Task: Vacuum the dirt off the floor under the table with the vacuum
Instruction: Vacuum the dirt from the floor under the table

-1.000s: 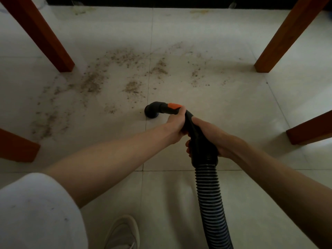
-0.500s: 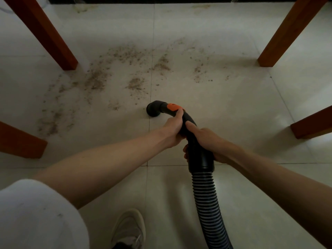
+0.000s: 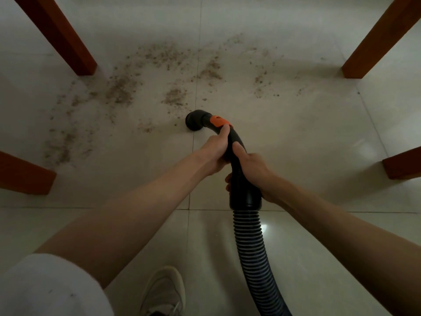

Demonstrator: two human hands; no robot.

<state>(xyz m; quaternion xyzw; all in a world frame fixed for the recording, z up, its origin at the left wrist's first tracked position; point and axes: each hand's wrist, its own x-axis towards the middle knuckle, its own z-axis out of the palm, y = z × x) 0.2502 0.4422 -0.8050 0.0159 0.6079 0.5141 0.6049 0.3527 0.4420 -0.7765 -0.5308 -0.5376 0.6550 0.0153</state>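
STEP: sweep nozzle over dirt beyond nozzle | GRIP: left hand, right hand fingers curled around hose handle | NOTE: nozzle low, passes slow.

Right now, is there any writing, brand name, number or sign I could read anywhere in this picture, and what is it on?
None can be read.
The vacuum handle, its orange slider and the ribbed hose: no lettering shows.
The shoe, white sleeve, table legs and floor tiles: no print or marking visible.
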